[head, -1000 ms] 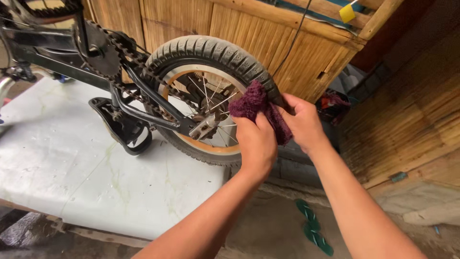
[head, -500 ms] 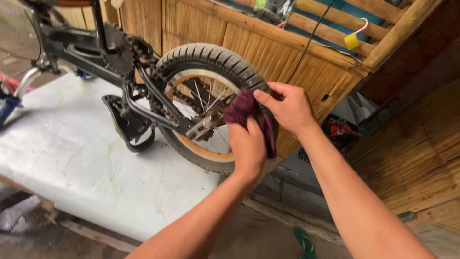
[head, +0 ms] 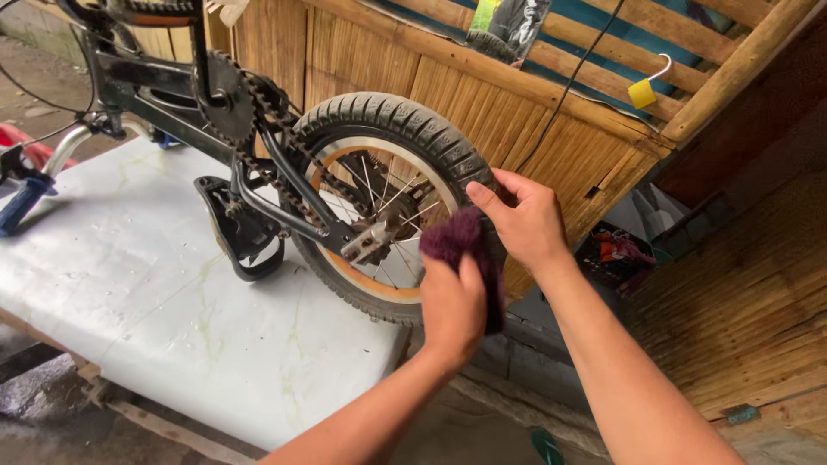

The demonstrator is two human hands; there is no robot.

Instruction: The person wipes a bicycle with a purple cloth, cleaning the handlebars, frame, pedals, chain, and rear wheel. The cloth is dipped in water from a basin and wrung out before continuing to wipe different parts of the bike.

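A small black bicycle lies upside down on a white slab [head: 146,293]. Its rear wheel [head: 379,116] has a grey knobbly tyre and an orange-and-white rim. My left hand [head: 452,306] presses a dark purple rag [head: 457,237] against the right side of the tyre. My right hand [head: 525,220] grips the tyre just above the rag, fingers over the tread. The chain [head: 276,112] runs from the chainring [head: 226,95] to the hub. The black saddle [head: 237,232] rests on the slab.
A bamboo-clad wall [head: 482,86] stands right behind the wheel, with a yellow hanger [head: 644,90] on its slats. A blue handlebar grip [head: 21,205] lies at the left edge. A basket with red cloth [head: 616,254] sits low on the right.
The rag and my left hand have slid down the tyre's right side. My right hand moved from the rag onto the tyre. The view shifted slightly left.
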